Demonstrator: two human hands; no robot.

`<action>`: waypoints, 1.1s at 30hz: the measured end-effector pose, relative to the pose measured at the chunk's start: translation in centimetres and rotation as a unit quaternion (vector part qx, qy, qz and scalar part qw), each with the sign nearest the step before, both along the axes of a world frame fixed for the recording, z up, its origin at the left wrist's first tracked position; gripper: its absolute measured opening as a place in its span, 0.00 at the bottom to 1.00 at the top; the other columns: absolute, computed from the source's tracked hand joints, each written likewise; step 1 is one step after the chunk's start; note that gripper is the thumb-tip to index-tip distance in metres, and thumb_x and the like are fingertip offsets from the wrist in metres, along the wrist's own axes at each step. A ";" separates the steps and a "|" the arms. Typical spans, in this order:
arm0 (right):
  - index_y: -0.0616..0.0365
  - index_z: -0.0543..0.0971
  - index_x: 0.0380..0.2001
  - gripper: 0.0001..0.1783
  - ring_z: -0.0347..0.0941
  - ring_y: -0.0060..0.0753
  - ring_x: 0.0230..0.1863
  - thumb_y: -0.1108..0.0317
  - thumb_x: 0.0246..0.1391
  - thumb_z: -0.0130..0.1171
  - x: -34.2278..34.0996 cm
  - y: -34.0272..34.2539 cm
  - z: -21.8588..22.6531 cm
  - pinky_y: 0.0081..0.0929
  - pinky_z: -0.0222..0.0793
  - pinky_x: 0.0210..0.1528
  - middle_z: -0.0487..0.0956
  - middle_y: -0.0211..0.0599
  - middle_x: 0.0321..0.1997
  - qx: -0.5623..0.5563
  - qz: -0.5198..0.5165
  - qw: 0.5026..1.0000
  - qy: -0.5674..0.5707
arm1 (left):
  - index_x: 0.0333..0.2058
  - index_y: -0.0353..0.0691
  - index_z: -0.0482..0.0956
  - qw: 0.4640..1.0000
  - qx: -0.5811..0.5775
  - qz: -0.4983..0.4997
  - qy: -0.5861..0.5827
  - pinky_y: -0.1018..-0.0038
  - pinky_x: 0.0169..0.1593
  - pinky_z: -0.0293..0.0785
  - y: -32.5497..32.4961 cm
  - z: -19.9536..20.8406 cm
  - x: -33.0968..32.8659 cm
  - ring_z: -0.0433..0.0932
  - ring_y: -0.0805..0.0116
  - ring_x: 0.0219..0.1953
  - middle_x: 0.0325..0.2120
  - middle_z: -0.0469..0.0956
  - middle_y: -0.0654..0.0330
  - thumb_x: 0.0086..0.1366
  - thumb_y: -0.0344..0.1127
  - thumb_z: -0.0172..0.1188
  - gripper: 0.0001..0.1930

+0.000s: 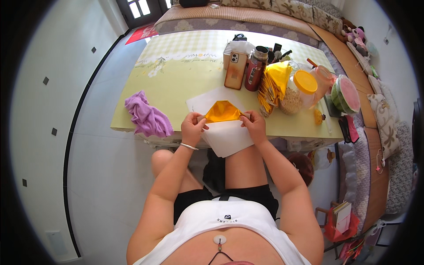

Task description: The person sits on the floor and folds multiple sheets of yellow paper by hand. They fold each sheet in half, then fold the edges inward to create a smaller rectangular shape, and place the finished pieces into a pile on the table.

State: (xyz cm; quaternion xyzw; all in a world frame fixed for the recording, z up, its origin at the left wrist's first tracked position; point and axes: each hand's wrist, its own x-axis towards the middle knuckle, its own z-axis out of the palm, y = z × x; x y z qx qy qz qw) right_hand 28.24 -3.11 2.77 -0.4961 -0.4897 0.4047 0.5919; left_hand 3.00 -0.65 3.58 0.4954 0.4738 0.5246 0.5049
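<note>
pendant (219,239) is hanging at six o'clock; left hand (193,129) and right hand (254,128) are pinching foil (223,113), seemingly half-done; gold stack (278,77), apparently finished, is leaning at two o'clock.

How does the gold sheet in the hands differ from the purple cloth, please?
The gold sheet is shiny and crisp-edged; the purple cloth is matte and rumpled. The gold sheet is gripped by the left hand and the right hand, while the purple cloth lies bunched on the table.
</note>
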 end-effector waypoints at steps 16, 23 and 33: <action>0.69 0.79 0.45 0.10 0.83 0.28 0.34 0.76 0.63 0.60 -3.3 -0.8 2.3 0.22 0.80 0.40 0.83 0.37 0.37 0.034 -0.031 0.995 0.086 | 0.40 0.34 0.82 0.975 -0.045 -0.032 -0.213 0.76 0.33 0.81 2.1 0.2 -2.1 0.85 0.68 0.28 0.31 0.84 0.58 0.66 0.24 0.62 0.05; 0.67 0.78 0.42 0.09 0.83 0.28 0.28 0.71 0.64 0.61 -1.8 -1.3 5.0 0.19 0.78 0.30 0.83 0.37 0.32 -0.116 0.005 0.992 0.053 | 0.46 0.34 0.80 0.981 -0.007 -0.074 -0.182 0.76 0.32 0.81 2.6 0.5 -2.6 0.85 0.68 0.28 0.29 0.84 0.57 0.65 0.21 0.61 0.10; 0.67 0.78 0.46 0.11 0.83 0.26 0.26 0.72 0.63 0.60 -0.1 -3.6 8.8 0.19 0.79 0.28 0.85 0.44 0.33 -0.152 0.022 0.985 0.078 | 0.51 0.32 0.77 0.964 -0.042 -0.153 -0.214 0.75 0.34 0.82 2.7 1.4 -1.4 0.85 0.68 0.29 0.29 0.84 0.57 0.64 0.25 0.63 0.16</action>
